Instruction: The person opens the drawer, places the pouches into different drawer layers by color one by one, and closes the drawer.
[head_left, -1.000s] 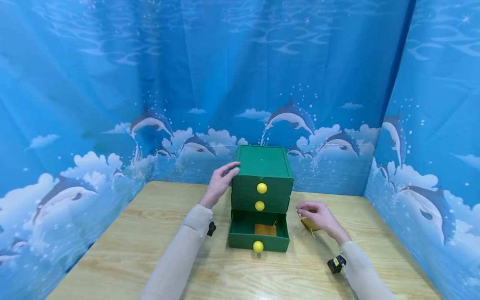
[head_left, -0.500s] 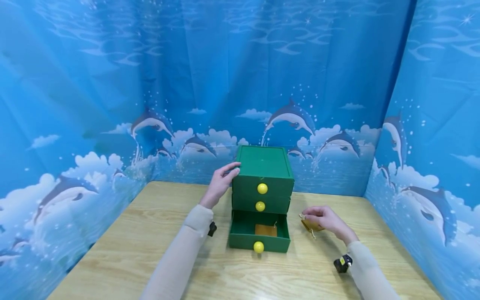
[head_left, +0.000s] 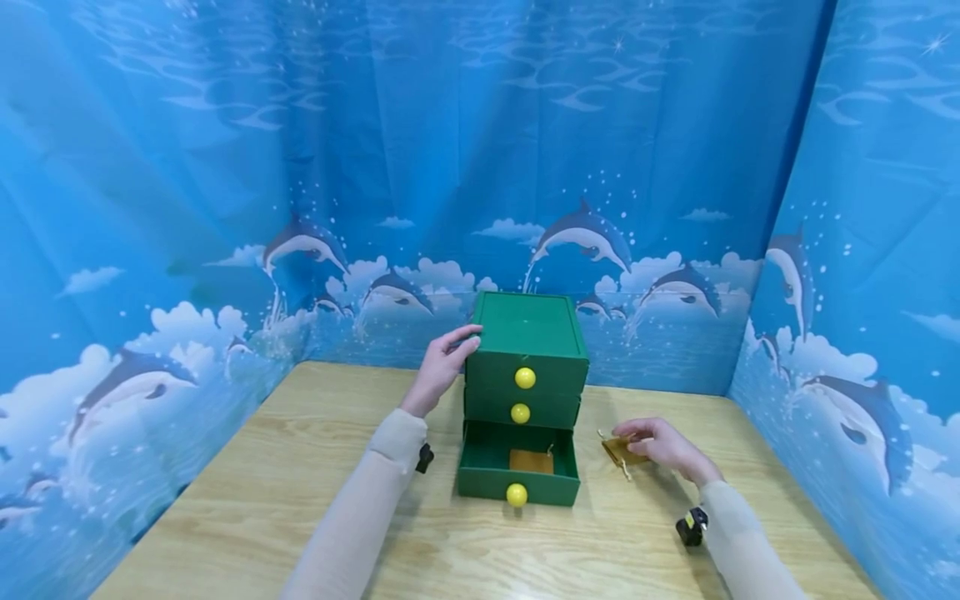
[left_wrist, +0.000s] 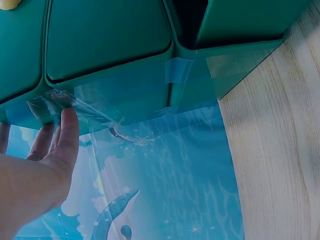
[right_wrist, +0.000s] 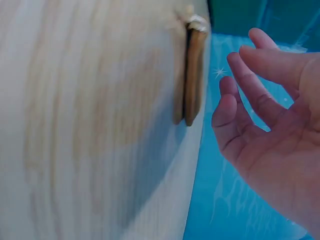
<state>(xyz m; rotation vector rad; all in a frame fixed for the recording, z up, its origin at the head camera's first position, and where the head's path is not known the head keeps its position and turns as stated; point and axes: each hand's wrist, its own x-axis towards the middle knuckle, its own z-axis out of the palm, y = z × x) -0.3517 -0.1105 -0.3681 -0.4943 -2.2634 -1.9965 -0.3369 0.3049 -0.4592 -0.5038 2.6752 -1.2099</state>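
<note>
My left hand (head_left: 437,367) rests against the upper left side of a green drawer box (head_left: 525,323), its fingers touching the wall as the left wrist view also shows. The lowest drawer (head_left: 483,482) is pulled out; a brown drawstring pouch (head_left: 531,461) lies in it. To the right of the box, another brown drawstring pouch (head_left: 615,451) lies on the table. Just over this pouch is my right hand (head_left: 666,447). In the right wrist view its fingers (right_wrist: 260,102) bend loosely, hold nothing and are apart from the pouch (right_wrist: 194,75).
Yellow round knobs (head_left: 525,378) stick out from the drawer fronts. The two upper drawers are closed. Clear tape (left_wrist: 120,107) covers part of the box's side. Blue dolphin curtains (head_left: 420,208) stand behind and beside the wooden table (head_left: 300,483).
My right hand has drawn back to the right, and more of the loose pouch now shows. My left hand and the drawer box have stayed in place.
</note>
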